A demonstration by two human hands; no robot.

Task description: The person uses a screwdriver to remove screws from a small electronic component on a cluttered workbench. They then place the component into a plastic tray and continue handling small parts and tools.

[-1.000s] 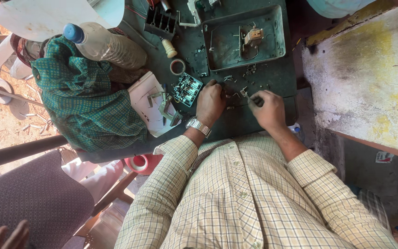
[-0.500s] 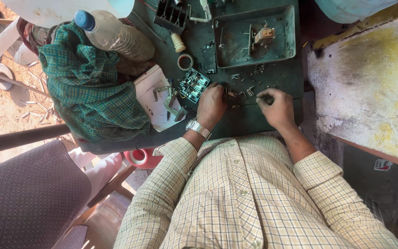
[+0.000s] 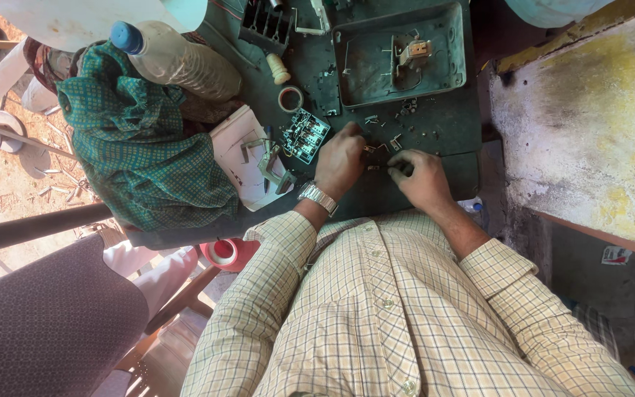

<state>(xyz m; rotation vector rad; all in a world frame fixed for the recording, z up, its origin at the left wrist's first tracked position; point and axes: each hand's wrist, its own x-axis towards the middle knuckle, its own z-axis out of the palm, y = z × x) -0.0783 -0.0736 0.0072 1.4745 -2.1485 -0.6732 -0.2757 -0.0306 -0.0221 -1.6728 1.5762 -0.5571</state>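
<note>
At the near edge of the dark green worktop [image 3: 450, 129], between my two hands, I am seeing a small metal part [image 3: 373, 149] being worked; it is too small to identify. My left hand [image 3: 339, 160] is curling closed over it, fingertips pinching at the piece, a wristwatch [image 3: 317, 197] showing at the wrist. My right hand [image 3: 420, 176] is closing around a slim dark tool or part, though I cannot tell exactly what it is gripping. Risk, as I am judging it: loose screws and clips [image 3: 406, 132] are lying scattered just beside both hands, so a slip or sweep of a wrist could be knocking them off the edge; the pinched piece could also be springing free. Just left, a green circuit board [image 3: 304, 134] is sitting beside a white booklet [image 3: 240, 158] with metal brackets on it. Farther back, a shallow green tray [image 3: 398, 55] is holding one small component; a tape roll [image 3: 290, 98], a plastic bottle [image 3: 178, 62] and a green patterned cloth [image 3: 137, 147] are lying leftward. To the right, a stained yellowish wall [image 3: 589, 125] is standing; sandy ground is showing at far left.
</note>
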